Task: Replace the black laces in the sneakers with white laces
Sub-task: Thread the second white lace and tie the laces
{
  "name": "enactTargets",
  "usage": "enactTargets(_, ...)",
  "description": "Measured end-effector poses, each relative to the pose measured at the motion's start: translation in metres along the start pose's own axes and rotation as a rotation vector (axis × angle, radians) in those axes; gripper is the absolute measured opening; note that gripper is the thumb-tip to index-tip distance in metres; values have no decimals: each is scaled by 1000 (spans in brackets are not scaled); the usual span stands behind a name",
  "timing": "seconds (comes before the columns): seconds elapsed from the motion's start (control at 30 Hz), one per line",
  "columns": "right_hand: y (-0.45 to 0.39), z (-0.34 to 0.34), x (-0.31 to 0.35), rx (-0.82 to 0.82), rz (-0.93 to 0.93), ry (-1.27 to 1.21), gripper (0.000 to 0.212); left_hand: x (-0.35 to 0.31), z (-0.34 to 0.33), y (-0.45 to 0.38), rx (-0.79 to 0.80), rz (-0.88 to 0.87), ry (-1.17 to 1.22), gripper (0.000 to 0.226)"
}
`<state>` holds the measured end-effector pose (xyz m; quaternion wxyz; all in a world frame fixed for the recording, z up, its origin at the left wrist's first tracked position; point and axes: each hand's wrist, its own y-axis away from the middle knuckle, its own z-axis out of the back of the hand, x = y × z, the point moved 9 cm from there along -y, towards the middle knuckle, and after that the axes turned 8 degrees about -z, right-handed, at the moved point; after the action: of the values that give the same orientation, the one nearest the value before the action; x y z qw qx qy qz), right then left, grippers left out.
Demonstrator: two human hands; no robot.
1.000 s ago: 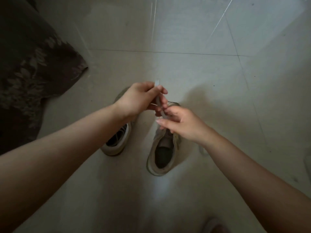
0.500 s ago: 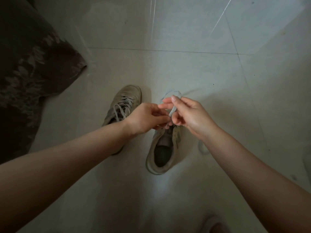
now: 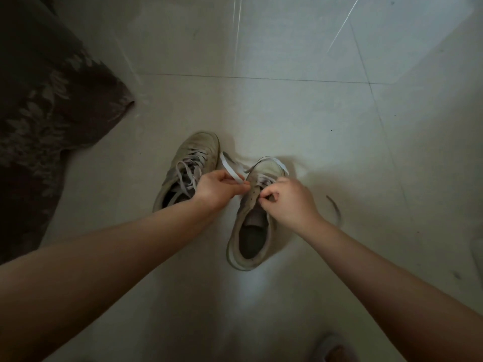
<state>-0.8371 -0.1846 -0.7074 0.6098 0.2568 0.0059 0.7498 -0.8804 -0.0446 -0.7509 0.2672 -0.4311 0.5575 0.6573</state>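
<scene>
A pale tiled floor (image 3: 300,108) in dim light held the work, with a dark leaf-patterned cloth (image 3: 44,105) heaped at the left edge. Two worn, light-coloured sneakers stood side by side on the tiles, toes pointing away from the person. The left sneaker (image 3: 188,168) already appeared laced through with a pale lace, its ends lying loose over the tongue rather than tied. The right sneaker (image 3: 252,218) was the one in hand: pale lace crossed its lower eyelets near the toe, while the upper eyelets by the opening looked bare. The white lace (image 3: 231,169) ran in a flat band from the left hand (image 3: 218,190), whose fingers were curled and pinched one end of it, and another stretch looped round the toe. The right hand (image 3: 288,202) was curled over the lacing, fingertips pinched together on what seemed to be the other end, though the exact hold was hard to see. A dark strand (image 3: 334,205) lay on the floor just right of that shoe, probably a removed black lace. By this reckoning, most was done; finishing the upper eyelets and tying remained.
</scene>
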Motion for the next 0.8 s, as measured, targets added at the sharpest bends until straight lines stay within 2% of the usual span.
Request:
enactTargets(0.13,-2,-9,-6,75,-116,-113,16,4,-7,3,-11,24,56,17)
enactTargets(0.27,-5,-20,-14,103,-162,-336,17,10,-10,1,-24,51,123,17)
enactTargets(0.4,-7,-27,-12,123,-118,-391,18,20,-11,3,-47,82,201,15)
enactTargets(0.53,-10,-25,-10,75,-42,-379,13,16,-10,9,-63,-2,209,11)
enactTargets(0.7,-5,-16,-7,-35,66,-417,16,3,-11,11,-22,-146,-1,19)
enactTargets(0.73,-3,-14,-9,-49,59,-455,13,-3,-13,10,-8,-182,-43,16)
enactTargets(0.8,3,-14,-18,-40,-22,-581,10,-17,-15,6,9,-273,-164,26)
